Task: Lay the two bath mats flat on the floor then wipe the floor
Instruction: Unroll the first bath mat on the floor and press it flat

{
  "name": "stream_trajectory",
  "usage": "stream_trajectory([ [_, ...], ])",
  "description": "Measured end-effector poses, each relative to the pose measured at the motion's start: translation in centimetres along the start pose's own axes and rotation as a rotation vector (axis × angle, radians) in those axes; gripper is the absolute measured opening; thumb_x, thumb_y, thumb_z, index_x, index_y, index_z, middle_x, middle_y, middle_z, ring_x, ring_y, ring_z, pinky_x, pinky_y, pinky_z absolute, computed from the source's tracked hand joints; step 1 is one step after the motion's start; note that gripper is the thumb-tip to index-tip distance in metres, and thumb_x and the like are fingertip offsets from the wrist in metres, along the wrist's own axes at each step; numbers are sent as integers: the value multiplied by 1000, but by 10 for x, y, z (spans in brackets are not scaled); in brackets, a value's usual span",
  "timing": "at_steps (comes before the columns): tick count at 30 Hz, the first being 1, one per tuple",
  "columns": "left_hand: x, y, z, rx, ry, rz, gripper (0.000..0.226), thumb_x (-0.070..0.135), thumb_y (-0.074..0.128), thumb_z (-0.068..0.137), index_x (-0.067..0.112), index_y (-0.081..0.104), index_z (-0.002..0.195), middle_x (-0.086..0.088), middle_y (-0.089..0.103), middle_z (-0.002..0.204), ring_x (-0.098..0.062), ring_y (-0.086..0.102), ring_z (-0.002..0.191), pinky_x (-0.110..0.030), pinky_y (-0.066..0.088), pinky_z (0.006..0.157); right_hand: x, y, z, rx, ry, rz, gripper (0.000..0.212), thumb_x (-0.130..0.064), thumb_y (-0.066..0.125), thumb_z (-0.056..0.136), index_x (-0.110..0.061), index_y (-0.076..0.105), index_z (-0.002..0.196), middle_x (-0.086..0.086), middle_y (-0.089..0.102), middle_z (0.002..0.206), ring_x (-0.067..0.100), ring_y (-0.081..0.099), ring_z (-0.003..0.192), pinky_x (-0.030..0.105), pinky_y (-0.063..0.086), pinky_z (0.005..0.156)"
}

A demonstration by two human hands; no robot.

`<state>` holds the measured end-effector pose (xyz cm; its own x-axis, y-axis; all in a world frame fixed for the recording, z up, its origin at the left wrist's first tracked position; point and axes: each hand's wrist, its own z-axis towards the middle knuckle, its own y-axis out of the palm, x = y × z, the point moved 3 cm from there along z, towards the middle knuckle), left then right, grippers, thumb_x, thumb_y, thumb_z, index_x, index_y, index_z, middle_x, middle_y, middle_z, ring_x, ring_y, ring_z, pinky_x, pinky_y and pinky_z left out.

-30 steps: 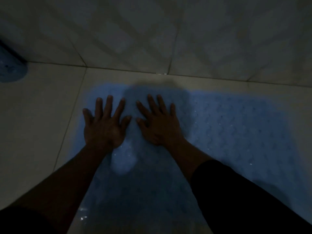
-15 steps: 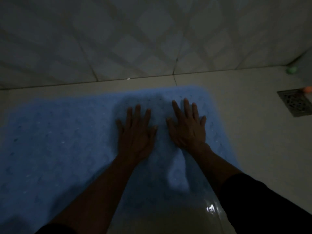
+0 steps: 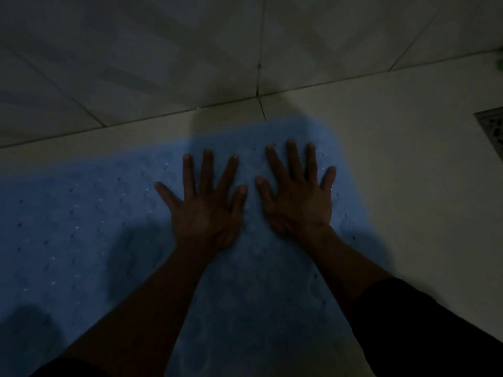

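A light blue bath mat (image 3: 81, 227) with small holes lies spread on the pale tiled floor (image 3: 408, 186), reaching from the left edge to right of centre. My left hand (image 3: 206, 210) rests palm down on the mat with fingers spread. My right hand (image 3: 299, 200) presses flat beside it, close to the mat's rounded far right corner. Neither hand holds anything. Only one mat is in view. The room is dim.
A tiled wall (image 3: 245, 50) meets the floor just beyond the mat. A metal floor drain (image 3: 491, 131) sits at the right edge. A small green object (image 3: 500, 61) shows at the far right by the wall.
Both hands have slid from the mat's left end to near its right corner, flat all along. The bright wet patch seen earlier below the palms is gone from view.
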<state>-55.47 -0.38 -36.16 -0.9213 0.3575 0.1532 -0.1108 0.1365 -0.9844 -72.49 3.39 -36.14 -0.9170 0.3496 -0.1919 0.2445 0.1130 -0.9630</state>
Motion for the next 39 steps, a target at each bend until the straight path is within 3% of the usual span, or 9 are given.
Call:
stream_trajectory([
  [4,2,-1,-8,75,15,46,61,63,21,101,43,11,158,0,6,169,-30,-1,155,-77,8,109,0,-4,-5,52,-21,34,67,-70,14,95,-44,-8,153,-10,-19,163,23,-24,149,65,-5,116],
  [11,14,-2,1,31,-35,10,62,66,11,98,50,-5,156,6,-8,169,-27,-12,155,-79,2,109,10,-5,-10,329,-52,-24,64,-65,31,97,-36,24,154,-1,14,164,29,5,152,65,9,115],
  [14,18,0,-6,10,-49,-6,62,66,12,99,49,-5,156,5,-9,169,-28,-13,154,-79,3,109,13,-8,-15,299,-27,0,66,-65,32,96,-38,21,154,-2,11,165,28,3,152,66,8,115],
  [16,24,-6,-78,59,22,2,62,65,14,99,47,0,157,4,-5,169,-29,-9,155,-78,4,109,11,-6,-93,324,8,-43,66,-65,31,96,-39,19,155,-4,7,166,27,0,153,66,7,115],
  [19,26,-7,-77,120,19,5,61,65,18,101,46,8,157,4,3,169,-28,-3,156,-76,5,110,16,-11,-89,262,24,13,65,-66,29,96,-42,17,154,-6,5,166,25,-3,153,66,5,115],
  [24,29,-11,-38,-9,-26,-36,61,67,10,98,52,-9,154,8,-12,168,-25,-18,154,-76,-6,110,20,-23,-54,145,46,-7,65,-68,21,94,-45,7,154,-9,-3,166,25,-12,152,67,-1,115],
  [30,7,-7,-11,-115,-44,-81,60,63,15,101,48,-3,156,3,-8,169,-27,-14,154,-74,-6,113,8,-12,-6,-73,-31,26,66,-66,22,96,-43,2,154,-5,-9,165,26,-12,151,67,0,115],
  [33,16,-3,-50,-77,-28,-124,60,59,21,102,44,3,158,0,-3,169,-30,-7,155,-71,-3,115,10,-5,-47,-31,-34,44,64,-60,23,98,-38,6,156,-2,-5,166,24,-7,152,63,3,118],
  [39,48,16,-142,-28,-2,-71,60,56,24,101,41,14,158,-4,9,169,-35,2,155,-76,1,113,31,12,-152,-5,80,94,64,-62,18,98,-42,-5,154,-5,-13,165,23,-18,150,59,-10,117],
])
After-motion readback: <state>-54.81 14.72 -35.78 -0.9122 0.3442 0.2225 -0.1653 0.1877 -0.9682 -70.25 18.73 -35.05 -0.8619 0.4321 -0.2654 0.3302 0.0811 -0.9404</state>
